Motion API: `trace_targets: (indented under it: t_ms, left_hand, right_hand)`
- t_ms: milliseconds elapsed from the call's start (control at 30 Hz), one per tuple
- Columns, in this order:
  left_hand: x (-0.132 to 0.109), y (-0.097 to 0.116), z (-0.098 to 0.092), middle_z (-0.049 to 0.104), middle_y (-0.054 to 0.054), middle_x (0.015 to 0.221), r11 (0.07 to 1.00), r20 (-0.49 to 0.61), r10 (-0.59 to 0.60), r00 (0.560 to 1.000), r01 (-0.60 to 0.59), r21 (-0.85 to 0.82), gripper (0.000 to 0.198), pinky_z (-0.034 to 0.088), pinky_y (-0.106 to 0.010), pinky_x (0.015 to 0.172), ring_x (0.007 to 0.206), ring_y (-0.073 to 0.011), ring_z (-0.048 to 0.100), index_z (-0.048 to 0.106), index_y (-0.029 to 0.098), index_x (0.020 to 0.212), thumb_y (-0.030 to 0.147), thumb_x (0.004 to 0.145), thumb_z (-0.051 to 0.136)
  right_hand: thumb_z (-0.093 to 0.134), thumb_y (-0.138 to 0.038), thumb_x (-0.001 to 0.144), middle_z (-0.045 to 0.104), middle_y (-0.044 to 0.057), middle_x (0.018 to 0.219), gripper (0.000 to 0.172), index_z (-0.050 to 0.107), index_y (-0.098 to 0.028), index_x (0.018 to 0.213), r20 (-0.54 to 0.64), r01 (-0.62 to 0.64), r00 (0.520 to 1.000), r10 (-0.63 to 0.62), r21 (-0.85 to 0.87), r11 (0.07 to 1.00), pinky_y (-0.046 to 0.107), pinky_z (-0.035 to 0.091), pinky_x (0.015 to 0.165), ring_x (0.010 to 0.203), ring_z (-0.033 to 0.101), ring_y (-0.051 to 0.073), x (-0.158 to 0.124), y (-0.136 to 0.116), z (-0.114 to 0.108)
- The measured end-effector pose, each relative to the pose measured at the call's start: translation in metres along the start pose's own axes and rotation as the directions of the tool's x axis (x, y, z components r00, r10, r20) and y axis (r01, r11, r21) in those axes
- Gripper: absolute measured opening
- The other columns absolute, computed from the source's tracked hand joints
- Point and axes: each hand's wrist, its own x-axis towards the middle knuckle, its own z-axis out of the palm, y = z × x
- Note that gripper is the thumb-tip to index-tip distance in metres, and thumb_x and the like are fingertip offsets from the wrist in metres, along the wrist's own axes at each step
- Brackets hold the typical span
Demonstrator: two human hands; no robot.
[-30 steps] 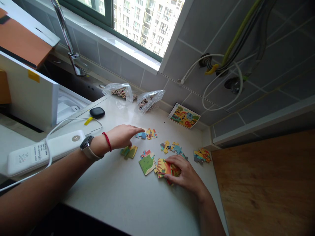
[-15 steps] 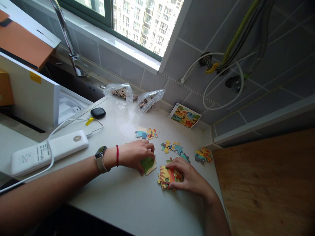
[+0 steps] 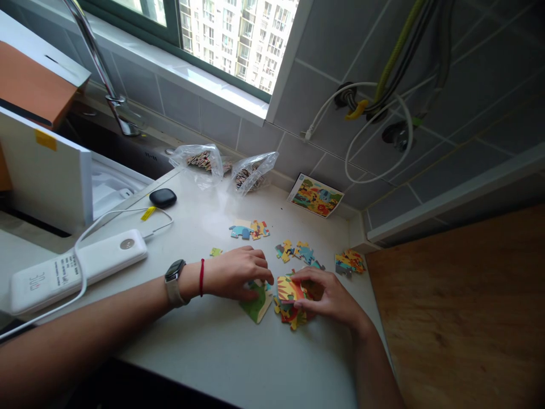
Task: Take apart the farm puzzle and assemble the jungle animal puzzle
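Two hands (image 3: 243, 271) (image 3: 327, 295), two bags (image 3: 199, 161) (image 3: 251, 173), many puzzle pieces (image 3: 288, 288)

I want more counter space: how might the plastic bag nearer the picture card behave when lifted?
The plastic bag will probably sag and fold, as its clear film looks thin and crumpled. The many small pieces gathered low inside would likely shift about.

Kitchen, sink (image 3: 114, 149), chrome faucet (image 3: 114, 101), tiled wall (image 3: 217, 120)
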Motion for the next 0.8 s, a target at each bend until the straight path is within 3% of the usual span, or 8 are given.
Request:
trace_targets:
  t_ms: [167,267,367,467,567,700,800]
  left_hand:
    - [-0.001,-0.005,-0.003,0.075,-0.007,0.114,0.997,0.027,0.038,0.999,-0.036,-0.063,0.050,0.050,-0.039,0.091,0.107,-0.0283,0.066,0.071,0.025,0.117,0.036,0.073,0.092]
    - [-0.002,-0.004,-0.004,0.077,-0.005,0.111,0.995,0.037,0.044,0.998,-0.040,-0.092,0.037,0.050,-0.038,0.093,0.109,-0.0267,0.066,0.072,0.025,0.116,0.025,0.081,0.086]
    - [-0.002,-0.006,-0.003,0.078,-0.003,0.116,0.999,0.029,0.006,1.000,-0.005,-0.038,0.030,0.051,-0.036,0.093,0.110,-0.0242,0.067,0.074,0.025,0.112,0.006,0.089,0.069]
    - [-0.005,-0.012,-0.003,0.075,-0.002,0.126,0.996,0.001,-0.027,1.000,0.027,0.091,0.025,0.051,-0.039,0.094,0.115,-0.0272,0.065,0.077,0.026,0.105,0.009,0.094,0.064]
    - [-0.009,-0.018,-0.004,0.069,-0.005,0.138,0.988,-0.002,-0.056,0.998,0.056,0.141,0.023,0.050,-0.043,0.100,0.122,-0.0307,0.063,0.077,0.028,0.114,0.022,0.093,0.071]
    - [-0.012,-0.019,-0.006,0.061,-0.009,0.147,0.990,0.020,-0.063,0.998,0.060,0.130,0.052,0.049,-0.048,0.105,0.126,-0.0353,0.060,0.071,0.032,0.131,0.032,0.081,0.085]
    - [-0.013,-0.017,-0.004,0.058,-0.010,0.148,0.990,0.010,-0.061,0.998,0.059,0.129,0.057,0.047,-0.051,0.107,0.129,-0.0373,0.057,0.069,0.034,0.134,0.036,0.080,0.086]
  right_hand:
    - [0.087,-0.047,0.078,0.077,0.009,0.115,0.041,0.079,-0.025,0.112,-0.050,0.023,0.999,-0.022,0.017,1.000,0.045,0.055,0.101,0.108,0.072,0.028,0.004,0.003,0.005]
    - [0.084,-0.048,0.081,0.077,0.010,0.117,0.036,0.079,-0.025,0.109,-0.210,0.056,0.977,-0.042,0.061,0.997,0.046,0.055,0.103,0.114,0.071,0.029,0.010,0.006,0.016]
    - [0.079,-0.048,0.086,0.076,0.011,0.121,0.034,0.078,-0.025,0.110,-0.370,0.072,0.929,-0.025,0.112,0.991,0.044,0.060,0.095,0.117,0.070,0.029,0.016,0.009,0.032]
    - [0.078,-0.045,0.087,0.075,0.012,0.126,0.033,0.077,-0.025,0.113,-0.459,0.095,0.887,-0.041,0.094,0.991,0.045,0.060,0.096,0.119,0.070,0.029,0.022,0.010,0.045]
    - [0.081,-0.042,0.087,0.075,0.010,0.127,0.031,0.077,-0.027,0.114,-0.484,0.128,0.868,-0.107,0.010,0.992,0.049,0.055,0.104,0.120,0.069,0.029,0.026,0.009,0.054]
    - [0.084,-0.040,0.084,0.076,0.009,0.126,0.033,0.078,-0.029,0.114,-0.459,0.119,0.876,-0.146,-0.089,0.989,0.051,0.054,0.104,0.118,0.069,0.030,0.028,0.005,0.059]
    - [0.086,-0.039,0.082,0.078,0.009,0.123,0.034,0.078,-0.028,0.114,-0.444,0.097,0.886,-0.138,-0.113,0.989,0.050,0.055,0.103,0.116,0.069,0.030,0.028,0.005,0.059]
